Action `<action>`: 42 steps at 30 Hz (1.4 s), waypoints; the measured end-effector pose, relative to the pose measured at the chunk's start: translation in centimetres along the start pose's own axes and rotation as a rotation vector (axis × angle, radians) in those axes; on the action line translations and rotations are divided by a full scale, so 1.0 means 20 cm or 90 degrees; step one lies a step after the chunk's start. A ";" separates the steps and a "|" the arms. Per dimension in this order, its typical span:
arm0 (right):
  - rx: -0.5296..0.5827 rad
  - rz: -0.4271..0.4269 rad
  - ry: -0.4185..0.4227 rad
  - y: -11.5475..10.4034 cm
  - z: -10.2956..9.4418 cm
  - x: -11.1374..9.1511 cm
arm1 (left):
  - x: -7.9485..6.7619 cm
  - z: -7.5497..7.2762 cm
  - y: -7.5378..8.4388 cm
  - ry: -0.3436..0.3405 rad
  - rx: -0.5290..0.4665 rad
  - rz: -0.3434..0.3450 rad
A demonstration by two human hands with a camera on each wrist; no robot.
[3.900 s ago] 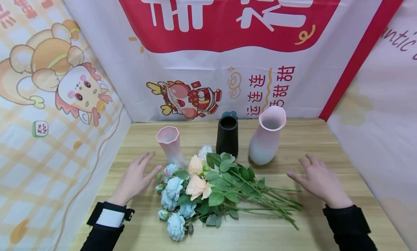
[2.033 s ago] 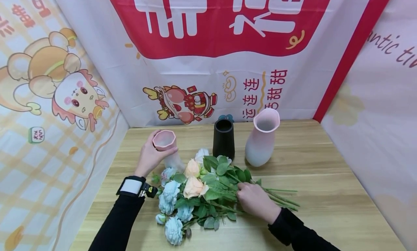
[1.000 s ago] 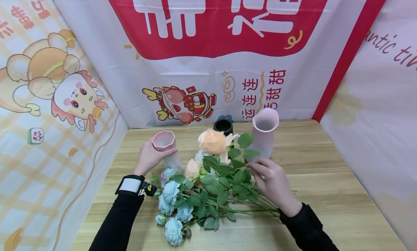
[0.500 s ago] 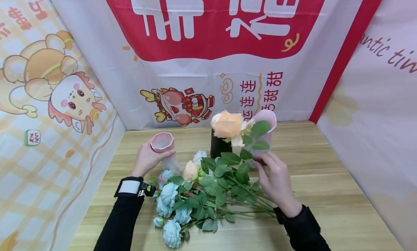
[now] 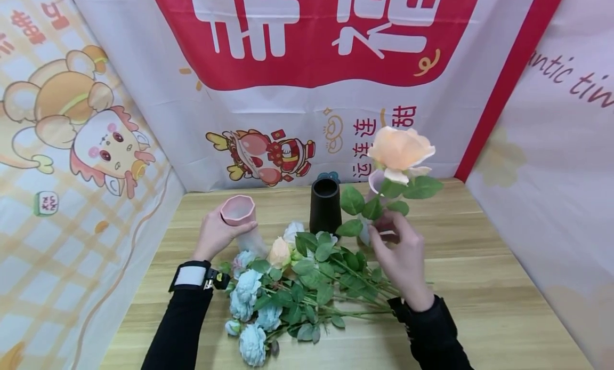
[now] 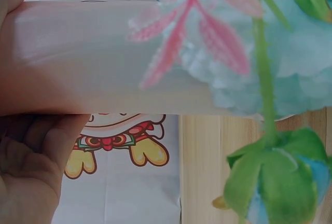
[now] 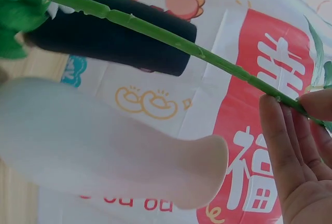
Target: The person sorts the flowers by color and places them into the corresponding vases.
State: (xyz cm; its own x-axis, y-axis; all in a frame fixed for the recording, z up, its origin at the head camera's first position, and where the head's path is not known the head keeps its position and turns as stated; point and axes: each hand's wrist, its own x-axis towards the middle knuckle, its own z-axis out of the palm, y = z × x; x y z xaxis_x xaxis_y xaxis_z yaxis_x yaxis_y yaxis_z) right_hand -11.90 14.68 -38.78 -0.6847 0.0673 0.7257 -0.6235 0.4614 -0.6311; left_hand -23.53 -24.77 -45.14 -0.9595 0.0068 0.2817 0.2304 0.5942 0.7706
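My left hand (image 5: pixel 216 232) grips the small pink-to-white vase (image 5: pixel 250 241) round its upper part, and the vase stands on the table. In the left wrist view that hand (image 6: pixel 31 167) wraps the vase (image 6: pixel 104 58), and a pale blue flower (image 6: pixel 295 53) partly covers its lower end. With thumb and fingertips my right hand (image 5: pixel 403 258) pinches the stem of a peach rose (image 5: pixel 400 150), raised upright before the tall pink-white vase (image 5: pixel 365 234). The right wrist view shows the green stem (image 7: pixel 161 35) running from these fingertips, apart from the tall vase (image 7: pixel 114 146).
Several blue flowers (image 5: pixel 248 290), a second peach rose (image 5: pixel 280 252) and leafy stems (image 5: pixel 316 276) lie across the middle of the wooden table (image 5: pixel 489 300). A black vase (image 5: pixel 325 212) stands behind them, near the printed back cloth (image 5: pixel 268 106). Cloth walls close both sides.
Both hands started apart from everything. My left hand took hold of the small vase; my right hand drew one peach rose from the pile, lifted it and brought it rightward, upright.
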 end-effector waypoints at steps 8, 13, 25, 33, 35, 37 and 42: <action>0.081 0.075 0.021 -0.19 0.02 0.07 | 0.00 0.00 0.01 0.006 -0.001 0.009; 0.168 0.115 0.024 -0.13 0.03 0.07 | 0.00 0.00 0.01 0.004 -0.006 0.003; 0.332 0.140 0.093 -0.02 0.11 0.06 | 0.01 0.00 -0.01 -0.008 -0.021 0.003; 0.360 0.150 0.153 -0.03 0.15 0.08 | 0.01 0.01 -0.01 -0.015 -0.031 0.008; 0.376 0.157 0.181 -0.02 0.16 0.09 | 0.01 0.01 -0.01 -0.016 -0.034 0.006; 0.388 0.161 0.200 -0.02 0.16 0.09 | 0.00 0.00 -0.01 -0.016 -0.036 0.002; 0.423 0.176 0.216 -0.03 0.17 0.10 | -0.01 0.00 -0.01 -0.021 -0.034 -0.007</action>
State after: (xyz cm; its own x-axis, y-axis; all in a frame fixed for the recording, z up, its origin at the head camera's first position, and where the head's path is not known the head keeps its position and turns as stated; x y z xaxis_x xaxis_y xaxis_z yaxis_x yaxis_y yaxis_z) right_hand -14.28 11.50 -37.94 -0.7619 0.4178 0.4948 -0.6152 -0.2281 -0.7546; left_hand -23.46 -24.78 -45.30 -0.9666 0.0281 0.2548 0.2277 0.5506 0.8031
